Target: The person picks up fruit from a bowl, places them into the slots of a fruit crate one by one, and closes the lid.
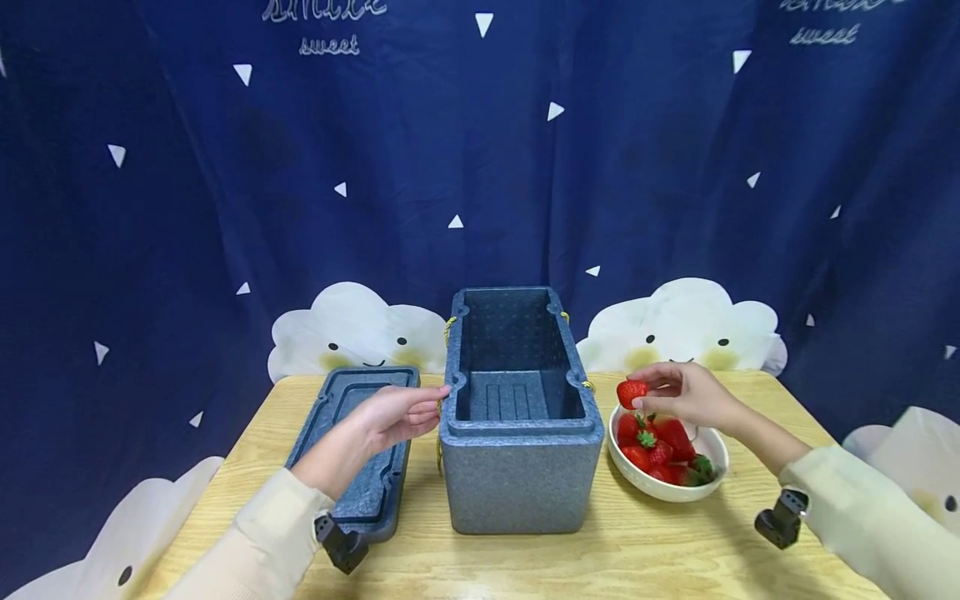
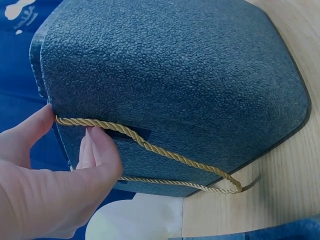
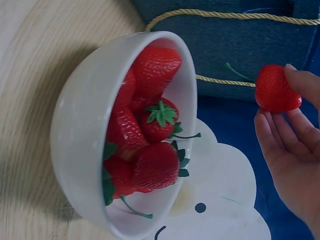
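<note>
A deep grey-blue foam box [image 1: 517, 479] with yellow rope handles stands uncovered on the table. Against its left side, my left hand [image 1: 397, 417] touches the rim and outer wall, with the fingertips beside the yellow rope [image 2: 175, 156]. My right hand [image 1: 693, 396] pinches a red strawberry [image 1: 632, 393] between thumb and fingers, just above a white bowl [image 1: 671, 492]. In the right wrist view, a thin green stem trails from the held strawberry [image 3: 277, 89]. Several more strawberries [image 3: 156, 167] with green leaves lie inside the bowl.
The box's grey-blue lid [image 1: 375, 483] lies flat on the wooden table [image 1: 525, 571], left of the box and partly under my left arm. Behind the table hangs a dark blue curtain [image 1: 405, 167] with white clouds and triangles.
</note>
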`<state>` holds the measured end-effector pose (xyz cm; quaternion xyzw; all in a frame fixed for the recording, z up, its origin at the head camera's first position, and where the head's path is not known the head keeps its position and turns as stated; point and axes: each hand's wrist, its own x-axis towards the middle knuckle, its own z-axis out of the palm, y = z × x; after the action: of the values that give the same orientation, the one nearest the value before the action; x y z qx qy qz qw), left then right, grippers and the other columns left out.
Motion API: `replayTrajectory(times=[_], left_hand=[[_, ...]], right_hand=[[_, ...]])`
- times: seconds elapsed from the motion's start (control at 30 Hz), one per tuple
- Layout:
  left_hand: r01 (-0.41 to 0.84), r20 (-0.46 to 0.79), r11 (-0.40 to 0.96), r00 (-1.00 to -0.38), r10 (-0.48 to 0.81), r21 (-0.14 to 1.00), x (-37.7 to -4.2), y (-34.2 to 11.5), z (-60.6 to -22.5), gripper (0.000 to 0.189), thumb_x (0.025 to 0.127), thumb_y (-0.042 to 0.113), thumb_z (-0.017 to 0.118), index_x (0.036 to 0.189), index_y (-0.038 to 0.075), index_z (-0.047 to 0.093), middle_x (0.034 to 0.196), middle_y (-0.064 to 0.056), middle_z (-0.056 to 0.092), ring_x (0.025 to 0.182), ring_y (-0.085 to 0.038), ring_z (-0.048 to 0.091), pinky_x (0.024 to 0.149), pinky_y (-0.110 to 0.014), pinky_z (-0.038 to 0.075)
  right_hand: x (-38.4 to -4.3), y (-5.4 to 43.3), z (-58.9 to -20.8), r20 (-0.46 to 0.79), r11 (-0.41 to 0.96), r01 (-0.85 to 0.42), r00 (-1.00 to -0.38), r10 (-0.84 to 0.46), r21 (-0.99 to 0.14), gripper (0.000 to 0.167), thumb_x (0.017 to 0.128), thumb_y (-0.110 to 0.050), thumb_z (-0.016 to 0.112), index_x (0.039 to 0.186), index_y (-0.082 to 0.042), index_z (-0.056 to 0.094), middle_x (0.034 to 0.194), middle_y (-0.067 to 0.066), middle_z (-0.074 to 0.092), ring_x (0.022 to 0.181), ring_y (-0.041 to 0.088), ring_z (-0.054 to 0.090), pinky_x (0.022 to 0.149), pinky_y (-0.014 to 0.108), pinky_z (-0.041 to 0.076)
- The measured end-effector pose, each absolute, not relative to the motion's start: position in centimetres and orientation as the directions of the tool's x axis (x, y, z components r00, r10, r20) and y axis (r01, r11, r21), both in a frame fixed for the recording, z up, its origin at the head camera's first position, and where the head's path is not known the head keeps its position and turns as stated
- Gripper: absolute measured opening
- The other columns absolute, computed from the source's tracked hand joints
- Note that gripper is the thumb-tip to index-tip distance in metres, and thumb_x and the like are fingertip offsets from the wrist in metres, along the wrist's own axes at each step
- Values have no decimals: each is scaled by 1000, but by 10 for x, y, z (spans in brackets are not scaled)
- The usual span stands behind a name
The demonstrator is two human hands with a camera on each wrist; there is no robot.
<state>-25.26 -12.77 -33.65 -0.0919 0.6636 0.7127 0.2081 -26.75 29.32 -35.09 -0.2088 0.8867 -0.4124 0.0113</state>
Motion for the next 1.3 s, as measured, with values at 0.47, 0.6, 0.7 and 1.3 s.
replayTrajectory(times=[0.47,0.6,0.7,1.3], left_hand=[[-404,-390,-43,-903,182,914,-253,-128,-339,49,90,18,67,130,-4,49,107,-4,56,90,-7,56,86,-22,53],[-402,-389,-40,-904,176,915,-253,-127,-339,47,91,17,66,129,-4,51,107,-4,57,91,-7,57,83,-21,53],[-399,-388,-34,-906,171,917,-252,-127,-339,48,91,18,66,129,-5,51,108,-4,57,92,-8,57,89,-24,53],[-385,-376,-24,-912,163,923,-252,-127,-340,54,93,17,62,136,-9,41,133,-20,47,110,-18,53,107,-34,45]], right_hand=[[-273,287,-334,95,520,-235,-955,-281,-821,49,87,-24,71,127,1,57,100,-13,71,88,-1,65,79,13,56],[-274,284,-329,96,490,-222,-958,-269,-843,50,88,-23,69,130,2,55,95,-22,69,89,-3,64,79,12,55],[-276,282,-326,108,471,-230,-956,-272,-852,50,89,-21,68,131,3,54,94,-23,68,89,-3,64,79,11,54],[-291,273,-299,187,443,-285,-949,-252,-850,41,86,-20,72,123,-4,61,92,-26,69,89,-6,65,80,6,51]])
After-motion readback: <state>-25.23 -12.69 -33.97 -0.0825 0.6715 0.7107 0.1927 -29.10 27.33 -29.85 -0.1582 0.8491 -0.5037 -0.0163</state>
